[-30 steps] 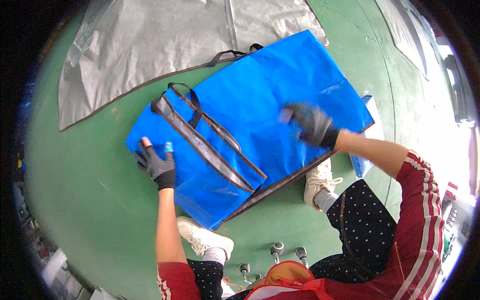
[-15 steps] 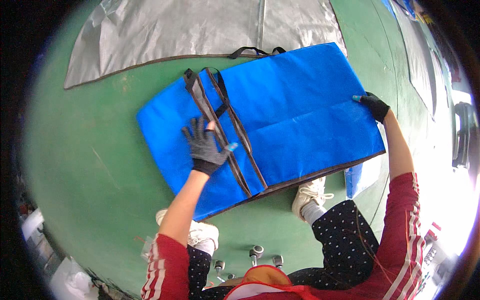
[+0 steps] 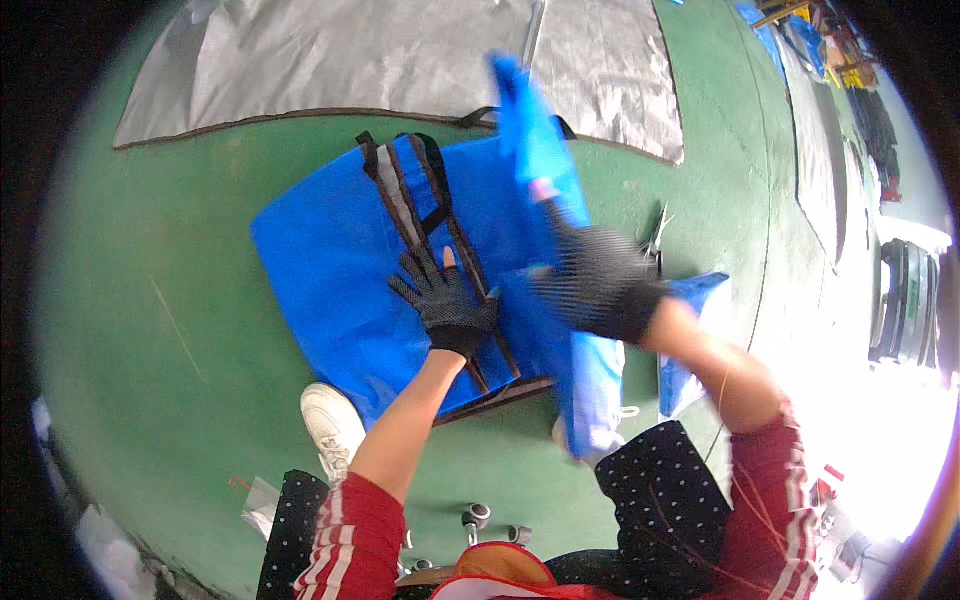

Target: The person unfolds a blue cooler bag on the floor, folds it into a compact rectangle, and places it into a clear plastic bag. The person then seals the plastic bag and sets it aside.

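Note:
A large blue woven bag with dark brown straps lies flat on the green floor. My left hand, in a black dotted glove, presses flat with fingers spread on the bag's middle, by the straps. My right hand, also gloved, grips the bag's right side and lifts it up and over toward the left, so that half stands as a raised blue flap. My forearms have red sleeves with white stripes.
A big grey sheet with a dark hem lies beyond the bag. Another blue piece lies at the right by my knee. My white shoe stands near the bag's front edge. Grey sheets and clutter line the far right.
My right hand went from the bag's far right edge to lifting that side up and folding it leftward. My left hand slid slightly right and stays pressed on the bag.

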`<act>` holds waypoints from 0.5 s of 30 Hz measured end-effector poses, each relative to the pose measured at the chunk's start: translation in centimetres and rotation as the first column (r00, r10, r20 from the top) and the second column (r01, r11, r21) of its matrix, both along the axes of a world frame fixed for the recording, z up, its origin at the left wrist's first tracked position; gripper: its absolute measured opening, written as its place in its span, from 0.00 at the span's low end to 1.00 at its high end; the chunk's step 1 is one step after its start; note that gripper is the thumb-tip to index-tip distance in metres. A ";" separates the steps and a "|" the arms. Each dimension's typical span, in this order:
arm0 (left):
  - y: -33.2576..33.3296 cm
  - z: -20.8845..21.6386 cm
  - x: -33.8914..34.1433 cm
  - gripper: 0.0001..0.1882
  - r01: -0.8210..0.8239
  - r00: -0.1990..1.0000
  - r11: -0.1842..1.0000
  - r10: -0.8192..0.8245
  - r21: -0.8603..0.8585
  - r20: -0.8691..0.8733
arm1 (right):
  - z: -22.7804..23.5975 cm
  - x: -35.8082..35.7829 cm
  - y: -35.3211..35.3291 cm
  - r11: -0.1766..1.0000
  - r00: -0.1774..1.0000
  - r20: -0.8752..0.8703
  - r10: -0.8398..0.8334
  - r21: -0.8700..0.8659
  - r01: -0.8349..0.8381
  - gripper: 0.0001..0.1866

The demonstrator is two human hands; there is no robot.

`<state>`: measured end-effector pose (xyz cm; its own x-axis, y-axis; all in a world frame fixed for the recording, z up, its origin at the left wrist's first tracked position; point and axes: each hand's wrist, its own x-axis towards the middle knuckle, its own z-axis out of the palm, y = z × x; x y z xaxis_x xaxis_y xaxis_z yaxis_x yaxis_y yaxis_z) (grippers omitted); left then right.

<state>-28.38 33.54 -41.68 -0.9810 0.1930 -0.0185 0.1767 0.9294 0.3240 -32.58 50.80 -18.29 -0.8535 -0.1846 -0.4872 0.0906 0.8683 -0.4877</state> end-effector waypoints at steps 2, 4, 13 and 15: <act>0.9 -2.8 0.5 0.40 -0.026 0.997 0.971 0.009 -0.236 -0.074 | -4.9 -2.2 -5.5 1.000 0.987 0.161 0.001 0.025 -0.005 0.44; 0.8 -5.3 0.7 0.30 -0.108 0.994 0.994 0.107 0.029 0.028 | -9.2 -2.6 -9.1 0.990 0.965 0.261 0.026 0.125 -0.061 0.45; -5.5 -2.4 4.4 0.32 0.168 0.983 0.985 -0.164 -0.038 0.082 | -17.5 1.1 -8.6 0.990 1.000 0.030 -0.003 0.140 -0.001 0.47; -6.3 -0.4 3.9 0.36 0.120 0.975 0.964 -0.159 0.239 0.152 | -18.5 1.5 -9.2 0.988 0.998 0.065 -0.011 0.152 0.001 0.49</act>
<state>-24.51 27.26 -42.11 -0.9304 0.3462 -0.1207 0.2242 0.7977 0.5598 -31.08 41.57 -36.79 -0.8197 -0.0993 -0.5641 0.1232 0.9312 -0.3430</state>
